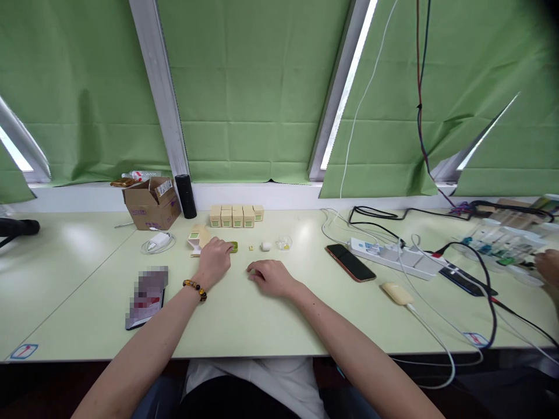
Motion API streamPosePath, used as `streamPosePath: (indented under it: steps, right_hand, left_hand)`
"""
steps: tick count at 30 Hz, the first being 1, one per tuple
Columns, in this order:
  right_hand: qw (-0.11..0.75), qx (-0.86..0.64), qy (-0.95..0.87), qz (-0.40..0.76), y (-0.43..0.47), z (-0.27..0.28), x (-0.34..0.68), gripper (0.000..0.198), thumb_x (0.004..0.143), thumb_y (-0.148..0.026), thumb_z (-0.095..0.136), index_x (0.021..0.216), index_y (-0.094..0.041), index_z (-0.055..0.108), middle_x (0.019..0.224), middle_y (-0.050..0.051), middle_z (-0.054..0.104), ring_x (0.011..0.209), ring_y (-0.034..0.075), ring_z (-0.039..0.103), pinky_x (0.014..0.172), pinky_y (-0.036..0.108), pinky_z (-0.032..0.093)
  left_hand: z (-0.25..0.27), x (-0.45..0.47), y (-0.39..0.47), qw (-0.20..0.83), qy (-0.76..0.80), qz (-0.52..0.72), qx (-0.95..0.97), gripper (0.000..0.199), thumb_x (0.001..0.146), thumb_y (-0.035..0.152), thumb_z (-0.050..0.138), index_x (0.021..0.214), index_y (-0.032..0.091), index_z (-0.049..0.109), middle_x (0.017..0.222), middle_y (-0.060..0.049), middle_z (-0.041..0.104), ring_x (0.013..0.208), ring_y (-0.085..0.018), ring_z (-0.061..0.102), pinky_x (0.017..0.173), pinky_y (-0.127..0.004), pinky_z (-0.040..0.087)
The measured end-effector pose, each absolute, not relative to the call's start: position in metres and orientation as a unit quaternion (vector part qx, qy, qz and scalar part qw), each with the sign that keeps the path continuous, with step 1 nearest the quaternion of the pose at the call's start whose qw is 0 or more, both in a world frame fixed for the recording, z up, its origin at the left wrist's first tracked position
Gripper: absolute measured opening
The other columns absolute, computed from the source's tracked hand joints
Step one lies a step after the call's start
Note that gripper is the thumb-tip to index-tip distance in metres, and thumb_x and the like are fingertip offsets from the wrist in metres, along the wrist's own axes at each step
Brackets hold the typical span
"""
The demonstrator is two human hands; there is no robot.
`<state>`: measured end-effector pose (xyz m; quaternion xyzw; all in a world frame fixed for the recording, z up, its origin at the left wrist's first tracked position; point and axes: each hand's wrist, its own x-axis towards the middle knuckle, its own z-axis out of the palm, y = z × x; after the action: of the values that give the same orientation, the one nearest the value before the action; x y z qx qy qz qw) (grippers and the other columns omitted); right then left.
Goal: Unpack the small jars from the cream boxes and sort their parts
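Note:
My left hand (213,261), with a beaded bracelet (195,289) at the wrist, has its fingertips closed on the left end of a small green piece (234,247). Beside that hand stands an unfolded small box (195,241) with a green label. My right hand (271,277) rests on the table, fingers loosely bent, thumb and forefinger slightly apart, nothing visible between them. Beyond it lie a tiny yellowish piece (251,248), a white cylinder (265,247) and a clear plastic item (284,243) with a bit of yellow inside.
Several small beige boxes (237,218) stand in rows behind. Around are a cardboard box (151,205), black cylinder (186,196), white charger (158,241), phone (148,295), another phone (349,262), power strip (397,258) and cables. At far right, a co-worker's hand (548,266) is near clear containers (506,241).

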<state>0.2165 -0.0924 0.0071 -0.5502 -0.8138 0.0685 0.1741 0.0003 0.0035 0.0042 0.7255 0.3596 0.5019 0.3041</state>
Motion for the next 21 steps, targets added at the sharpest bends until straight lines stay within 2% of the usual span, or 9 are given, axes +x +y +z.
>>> streamPosePath:
  steps: [4,7,10,15,18,21]
  right_hand:
    - [0.181,-0.542,-0.818,0.068,-0.092,0.006,0.218,0.020,0.098,-0.024,0.061,0.112,-0.026,0.074,0.093,0.002,0.079,0.083,0.019,0.069,0.070,0.027,0.040]
    - [0.196,-0.533,-0.821,0.065,-0.088,0.005,0.224,0.021,0.098,-0.019,0.058,0.110,-0.024,0.075,0.095,0.003,0.079,0.083,0.018,0.070,0.073,0.027,0.043]
    - [0.225,-0.543,-0.807,0.053,-0.079,0.006,0.231,0.026,0.096,-0.011,0.054,0.106,-0.021,0.076,0.099,0.005,0.079,0.087,0.018,0.071,0.077,0.028,0.046]
    - [0.275,-0.576,-0.770,0.021,-0.068,0.010,0.239,0.027,0.098,-0.011,0.050,0.100,-0.020,0.075,0.099,0.006,0.079,0.087,0.019,0.070,0.076,0.028,0.048]
    - [0.266,-0.594,-0.759,0.004,-0.069,0.010,0.240,0.027,0.098,-0.012,0.049,0.098,-0.021,0.075,0.097,0.005,0.078,0.085,0.018,0.069,0.073,0.027,0.045]
    - [0.248,-0.620,-0.744,-0.020,-0.067,0.013,0.242,0.027,0.099,-0.014,0.049,0.098,-0.023,0.075,0.100,0.005,0.078,0.086,0.019,0.069,0.069,0.028,0.042]
  left_hand:
    - [0.001,0.009,-0.016,0.267,0.358,0.397,0.802,0.016,0.086,0.028,0.068,0.070,0.026,0.069,0.071,-0.010,0.061,0.087,-0.033,0.060,0.089,-0.041,0.039]
    - [-0.005,0.015,-0.022,0.252,0.350,0.320,0.844,0.014,0.084,0.029,0.069,0.071,0.026,0.067,0.063,-0.008,0.057,0.077,-0.032,0.061,0.084,-0.041,0.038]
    - [-0.012,0.017,-0.021,0.259,0.346,0.302,0.850,0.004,0.082,0.030,0.072,0.080,0.027,0.070,0.064,-0.007,0.061,0.076,-0.032,0.063,0.084,-0.041,0.039]
    - [-0.017,0.016,-0.018,0.222,0.337,0.306,0.862,0.006,0.084,0.032,0.072,0.088,0.028,0.071,0.070,-0.008,0.068,0.073,-0.031,0.066,0.083,-0.041,0.044]
    - [-0.016,0.016,-0.019,0.191,0.332,0.301,0.873,0.005,0.086,0.031,0.070,0.089,0.028,0.071,0.071,-0.008,0.069,0.070,-0.031,0.067,0.083,-0.041,0.046]
    - [-0.014,0.017,-0.020,0.210,0.334,0.291,0.872,0.005,0.086,0.030,0.070,0.089,0.028,0.071,0.071,-0.008,0.069,0.073,-0.032,0.067,0.084,-0.041,0.045]
